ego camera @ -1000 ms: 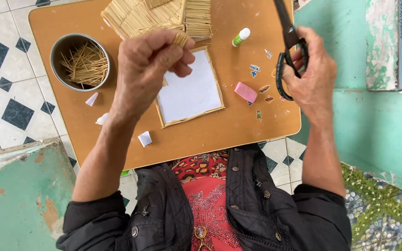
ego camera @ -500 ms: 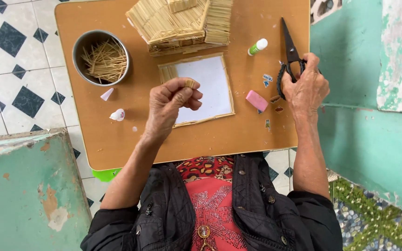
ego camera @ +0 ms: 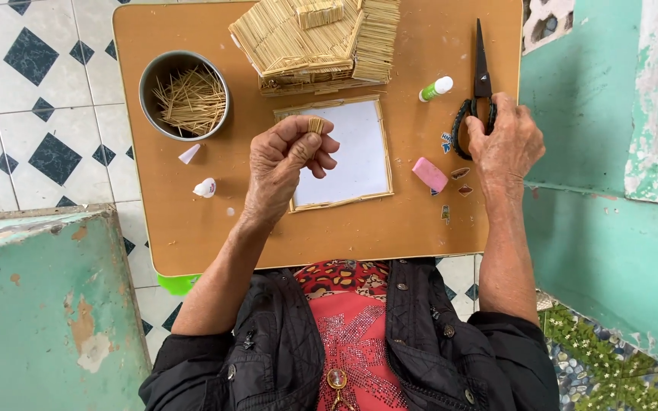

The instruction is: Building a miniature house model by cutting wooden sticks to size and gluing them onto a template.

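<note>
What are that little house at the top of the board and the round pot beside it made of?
The little house looks built from thin, pale, unvarnished wooden sticks laid side by side; the same sticks fill the pot. The round pot seems to be dull grey metal, with a thin rim and matte sheen. The left hand pinches a small bundle of sticks.

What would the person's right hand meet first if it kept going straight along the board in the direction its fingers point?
The right hand points up the board, fingers already on the black scissors. It would likely run along them; beyond their tip the board looks free to its far edge.
</note>
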